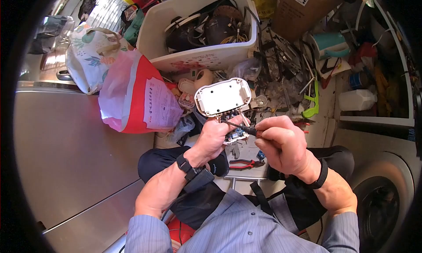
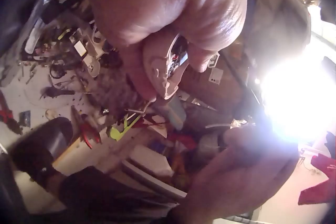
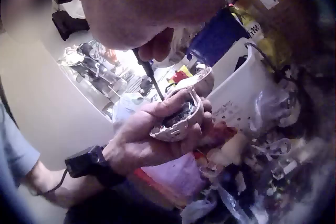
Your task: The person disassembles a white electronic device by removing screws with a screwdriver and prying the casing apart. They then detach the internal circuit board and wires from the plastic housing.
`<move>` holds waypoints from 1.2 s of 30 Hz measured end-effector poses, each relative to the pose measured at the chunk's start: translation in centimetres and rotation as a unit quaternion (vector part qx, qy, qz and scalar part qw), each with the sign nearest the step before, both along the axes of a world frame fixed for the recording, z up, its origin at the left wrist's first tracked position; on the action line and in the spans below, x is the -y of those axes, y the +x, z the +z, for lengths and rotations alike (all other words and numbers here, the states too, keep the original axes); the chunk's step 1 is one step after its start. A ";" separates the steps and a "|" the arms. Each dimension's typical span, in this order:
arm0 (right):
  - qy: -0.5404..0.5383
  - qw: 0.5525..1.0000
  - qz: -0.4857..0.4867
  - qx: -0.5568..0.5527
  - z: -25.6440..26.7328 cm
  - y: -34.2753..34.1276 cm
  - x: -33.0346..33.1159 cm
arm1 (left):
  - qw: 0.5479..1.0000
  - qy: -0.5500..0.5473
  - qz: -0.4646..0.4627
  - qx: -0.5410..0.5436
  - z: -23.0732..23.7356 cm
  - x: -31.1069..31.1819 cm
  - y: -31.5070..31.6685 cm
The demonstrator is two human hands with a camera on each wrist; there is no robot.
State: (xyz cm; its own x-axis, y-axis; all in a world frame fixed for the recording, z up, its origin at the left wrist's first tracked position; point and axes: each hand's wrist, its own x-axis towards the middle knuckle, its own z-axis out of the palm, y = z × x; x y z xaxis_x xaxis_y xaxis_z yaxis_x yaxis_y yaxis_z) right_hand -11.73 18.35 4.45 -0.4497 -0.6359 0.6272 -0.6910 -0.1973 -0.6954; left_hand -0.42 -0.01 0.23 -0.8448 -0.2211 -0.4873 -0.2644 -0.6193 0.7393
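My left hand point(image 1: 212, 138) grips an opened white plastic device above my lap. Its large cover point(image 1: 223, 99) is tilted up, with the pale inner side showing. The other casing half point(image 3: 173, 131) sits in the left fingers in the right wrist view, and a circuit board point(image 1: 238, 134) shows inside it. Between thumb and fingers, my right hand point(image 1: 285, 143) pinches a screwdriver point(image 1: 249, 129) with a dark shaft. The shaft points left across the opening, its tip close to the left thumb. In the left wrist view the left palm hides much of the device.
Red-handled pliers point(image 1: 247, 164) lie on the floor between the legs. Ahead stands a white bin point(image 1: 198, 55) holding cables and dark parts. A red and white bag point(image 1: 145, 95) is at left, loose scraps and a green tool point(image 1: 313, 101) at right, near a washing machine point(image 1: 384, 196).
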 end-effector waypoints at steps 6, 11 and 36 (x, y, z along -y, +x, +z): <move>-0.008 0.995 0.043 -0.090 1.0 0.2 0.4 | 0.999 -0.032 0.010 0.027 0.0 -0.3 -0.1; 0.007 0.996 0.035 -0.085 0.9 0.3 0.0 | 0.998 -0.065 0.009 0.015 0.1 -0.4 -0.2; 0.001 0.996 0.020 -0.086 0.9 0.4 0.3 | 0.993 -0.119 0.022 0.008 -1.0 -0.6 -0.1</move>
